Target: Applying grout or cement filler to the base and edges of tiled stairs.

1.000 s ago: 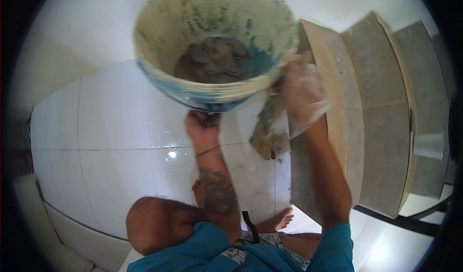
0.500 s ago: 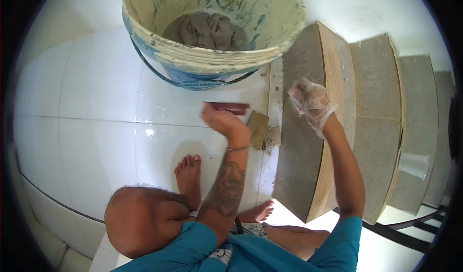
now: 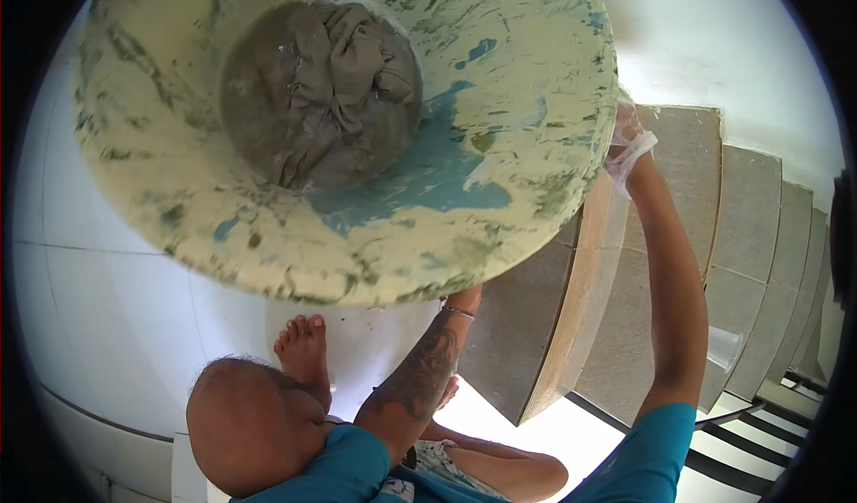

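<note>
A big paint-smeared bucket (image 3: pixel 500 146), cream with blue-green patches, fills the upper part of the view. In its bottom, a rumpled grey mass like soaked cloth (image 3: pixel 353 66) sits in murky grey water (image 3: pixel 250 83). My left hand (image 3: pixel 470 298) reaches under the near rim; its fingers, and anything in them, are hidden by the bucket. Beside the bucket's right side is my right hand (image 3: pixel 628 133), in a thin clear plastic glove. Its fingers are partly behind the rim, so I cannot tell whether they grip it.
Grey tiled stairs (image 3: pixel 674 173) with a wooden edge (image 3: pixel 558 333) rise to the right. A translucent white cup (image 3: pixel 725 349) lies on one step. Black railing bars (image 3: pixel 728 472) stand at the lower right. White floor tiles (image 3: pixel 107 307) spread to the left, around my bare foot (image 3: pixel 303 347).
The bucket now looms much larger and nearer. My left hand, which held a dark red block-like thing, has gone behind the rim. My gloved right hand has moved from the first step to the bucket's side.
</note>
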`<action>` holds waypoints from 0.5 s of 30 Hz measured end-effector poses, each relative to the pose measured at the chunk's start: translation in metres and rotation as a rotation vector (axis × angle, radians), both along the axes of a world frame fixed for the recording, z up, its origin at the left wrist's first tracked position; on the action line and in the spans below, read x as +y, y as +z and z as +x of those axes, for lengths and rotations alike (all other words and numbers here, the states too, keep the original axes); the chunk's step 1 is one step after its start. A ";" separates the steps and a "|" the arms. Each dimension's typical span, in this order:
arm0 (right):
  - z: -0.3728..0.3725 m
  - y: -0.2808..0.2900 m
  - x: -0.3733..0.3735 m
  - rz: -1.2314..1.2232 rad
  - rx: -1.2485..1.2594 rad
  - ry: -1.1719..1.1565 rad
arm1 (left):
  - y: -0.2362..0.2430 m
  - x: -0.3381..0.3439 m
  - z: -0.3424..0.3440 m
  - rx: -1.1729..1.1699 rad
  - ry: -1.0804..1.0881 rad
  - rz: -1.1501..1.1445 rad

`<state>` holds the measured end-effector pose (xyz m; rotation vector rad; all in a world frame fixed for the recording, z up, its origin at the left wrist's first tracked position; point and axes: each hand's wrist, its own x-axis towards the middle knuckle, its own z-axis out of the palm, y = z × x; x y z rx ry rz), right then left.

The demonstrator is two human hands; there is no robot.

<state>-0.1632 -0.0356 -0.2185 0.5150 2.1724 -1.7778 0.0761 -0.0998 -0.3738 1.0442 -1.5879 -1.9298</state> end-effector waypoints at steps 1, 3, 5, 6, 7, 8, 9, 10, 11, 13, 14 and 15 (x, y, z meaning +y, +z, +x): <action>-0.009 -0.002 0.004 0.560 0.428 0.421 | 0.000 0.001 0.000 0.054 0.006 0.095; -0.009 0.008 -0.001 1.140 0.849 0.824 | 0.006 -0.001 -0.004 0.164 0.028 0.294; -0.001 0.015 -0.027 0.965 0.572 0.559 | 0.007 -0.018 -0.006 0.086 -0.095 0.410; 0.008 0.018 -0.049 0.766 0.366 0.314 | 0.009 -0.028 -0.010 0.086 -0.119 0.486; 0.001 0.002 -0.023 0.659 0.309 0.251 | 0.012 -0.020 -0.015 0.084 -0.161 0.593; 0.010 -0.009 0.013 0.441 0.161 0.029 | 0.013 -0.011 -0.016 0.056 -0.216 0.631; 0.024 -0.017 0.020 0.181 0.024 -0.174 | 0.011 -0.008 -0.017 0.065 -0.237 0.654; 0.042 -0.035 0.040 0.165 -0.007 -0.048 | 0.008 -0.007 -0.019 0.076 -0.251 0.673; 0.051 -0.041 0.032 0.132 -0.017 0.108 | -0.015 -0.016 -0.020 0.011 -0.142 0.584; 0.096 -0.033 0.043 1.213 0.275 0.768 | 0.015 -0.010 -0.020 -0.021 -0.213 0.730; 0.115 -0.010 0.040 1.274 0.264 0.724 | 0.003 -0.005 -0.021 0.009 -0.213 0.737; 0.138 0.021 0.039 1.149 0.311 0.478 | -0.012 0.012 -0.019 0.029 -0.227 0.768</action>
